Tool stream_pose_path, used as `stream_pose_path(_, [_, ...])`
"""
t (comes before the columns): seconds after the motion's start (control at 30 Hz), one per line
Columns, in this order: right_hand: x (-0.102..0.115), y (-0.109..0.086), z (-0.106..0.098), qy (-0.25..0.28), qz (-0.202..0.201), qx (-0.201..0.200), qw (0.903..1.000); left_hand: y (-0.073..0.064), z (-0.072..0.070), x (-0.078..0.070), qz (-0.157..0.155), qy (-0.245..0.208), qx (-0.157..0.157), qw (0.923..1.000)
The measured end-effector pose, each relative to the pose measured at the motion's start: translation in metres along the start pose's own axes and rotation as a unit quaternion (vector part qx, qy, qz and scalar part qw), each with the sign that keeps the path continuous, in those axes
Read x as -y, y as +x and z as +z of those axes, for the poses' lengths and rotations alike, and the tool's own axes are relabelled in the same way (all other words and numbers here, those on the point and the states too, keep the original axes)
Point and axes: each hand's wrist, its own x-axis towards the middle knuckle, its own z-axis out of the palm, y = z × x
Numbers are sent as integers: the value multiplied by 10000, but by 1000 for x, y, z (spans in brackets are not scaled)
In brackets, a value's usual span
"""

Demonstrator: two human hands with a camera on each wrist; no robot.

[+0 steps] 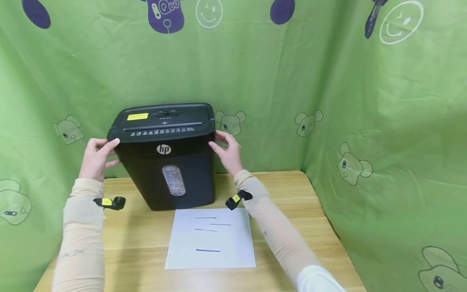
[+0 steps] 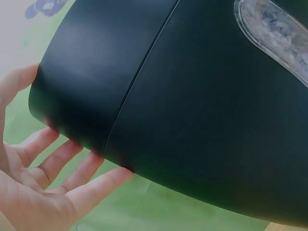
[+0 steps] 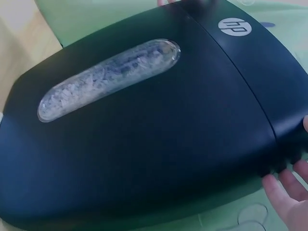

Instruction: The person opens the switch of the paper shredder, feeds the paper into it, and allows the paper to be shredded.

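"Where is the HP paper shredder (image 1: 164, 159)?"
"On the bench (image 1: 284, 194), left of centre, towards the back; its logo and clear window (image 1: 174, 180) face the wearer, its top runs long from left to right, and the body stands tall below; whether the base sits fully flat, I cannot tell."

"And the hands?"
"Both grasp it by its upper ends; the left hand (image 1: 95, 158) has its thumb at the front corner, the right hand (image 1: 230, 154) its thumb at the opposite edge."

"What do the wrist views add?"
"The left shows four fingers spread along the side, around the seam; the right shows paper shreds close behind the window; only the head view gives the yellow label (image 1: 137, 116) on top."

"Any room?"
"Bare wood to the right; a green curtain (image 1: 255, 73) close behind; a marked white sheet (image 1: 211, 239) just in front."
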Motion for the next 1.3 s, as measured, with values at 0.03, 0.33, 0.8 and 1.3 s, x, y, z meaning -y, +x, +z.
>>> stream_pose_path(0.03, [-1, 1, -4, 24, 10, 25, 10000, 0, 4, 0, 2, 16, -6, 10000])
stream_pose_path(0.33, [-2, 7, -39, 209, 248, 302, 9990, -2, 32, 4, 14, 154, -170, 9997])
stream_pose_path(0.8, [-5, 10, -77, 49, 225, 45, 9997, 7, 72, 14, 120, 465, 34, 9988])
stream_pose_path(1.3, [4, 4, -120, -246, 355, -330, 9985, 4, 121, 21, 191, 707, 143, 9972])
